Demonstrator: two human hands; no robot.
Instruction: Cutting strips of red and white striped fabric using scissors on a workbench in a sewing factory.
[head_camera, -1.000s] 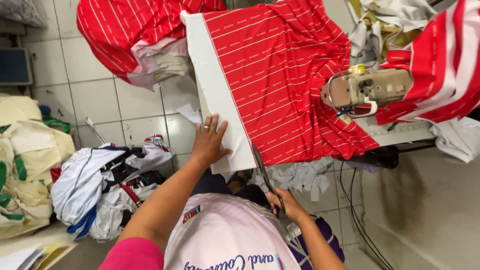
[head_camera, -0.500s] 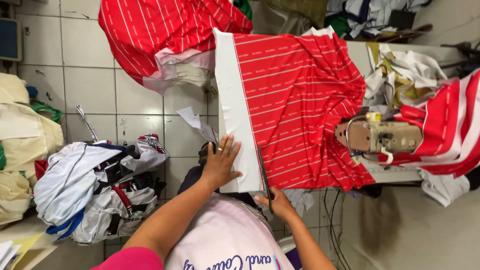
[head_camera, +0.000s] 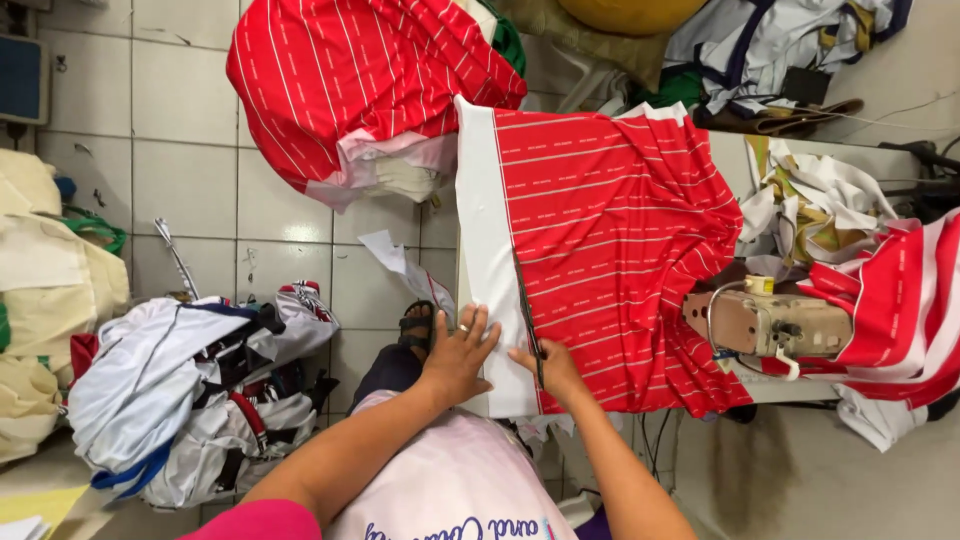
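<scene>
1. The left hand (head_camera: 458, 352) lies flat, with the fingers spread wide, on the white fabric band (head_camera: 490, 270). This band runs along the left edge of the sewing table (head_camera: 728, 160), and the hand presses its near end, close to the near left corner.

2. The right hand (head_camera: 552, 368) is closed around a pair of scissors (head_camera: 528, 318). The dark blades point away from the person and lie exactly on the seam where the white band meets the red striped fabric (head_camera: 610, 250). I cannot tell whether the blades are apart or together.

3. The red striped fabric covers most of the table top. Its far right part bunches up against the sewing machine (head_camera: 770, 325), which stands at the right edge.

4. Risk for the fingers: the left fingertips are just beside the blades. If the scissors go sideways, I think they could nick a finger.

5. Risk for the line: the blades sit on the border of two colours. A small turn of the wrist could bring the cut into the red cloth or leave a crooked white edge.

6. Risk of slipping: the left hand holds only the near end. The far part of the band is free, so it may move or wrinkle under the blades.

7. Risk of pulling: the bunched cloth at the machine may drag the piece and bend the seam.

8. On the tiled floor (head_camera: 185, 150), a heap of white garments (head_camera: 190, 390) lies at the left of the table, and a red striped pile (head_camera: 350, 90) lies beyond its far left corner.
</scene>
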